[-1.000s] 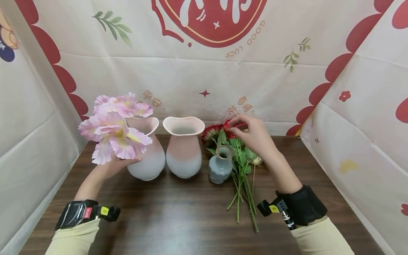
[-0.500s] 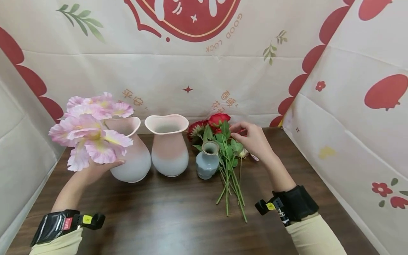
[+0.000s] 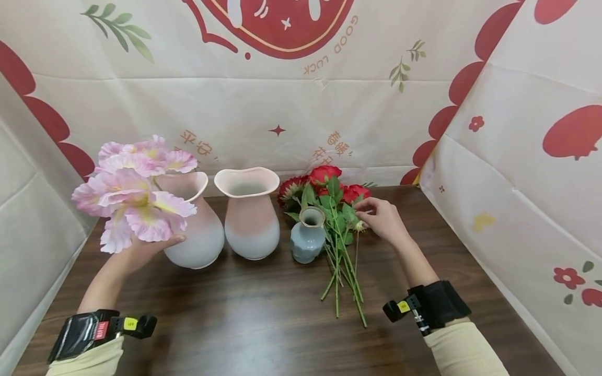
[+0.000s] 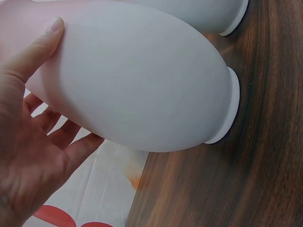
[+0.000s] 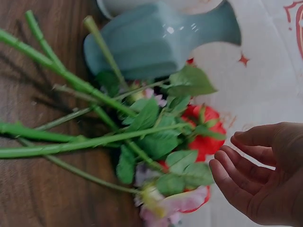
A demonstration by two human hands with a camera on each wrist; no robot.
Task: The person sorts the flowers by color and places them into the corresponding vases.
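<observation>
A person's two bare hands work well apart at a dark wooden table [image 3: 263, 326], one on each side of the middle vase [image 3: 251, 224], which stands upright, pink above and pale grey-white below, with a wavy rim.

Just left of the middle vase stands the left vase [image 3: 197, 237], alike in shape and colour. The left hand [image 4: 40, 137] grips it from its outer side, the thumb on the front wall and the fingers round the back. Large pink flowers [image 3: 134, 190] with yellow throats rise over its mouth and lean left, away from the middle vase.

Just right of the middle vase is the blue vase [image 3: 308, 243], small, glossy and narrow-necked, also upright. Behind it and farther right of the middle vase lie the red roses [image 3: 355, 193], with a darker red bloom [image 3: 292, 189] nearest the middle vase. Their green stems [image 3: 346, 266] cross one another and point toward the person.

The right hand [image 3: 383, 222], well right of the middle vase, is beside the roses, its fingers loosely bent and holding nothing. Whether a fingertip touches a leaf is hard to tell.

Behind the middle vase hangs a cream cloth [image 3: 207, 104] with red print.
</observation>
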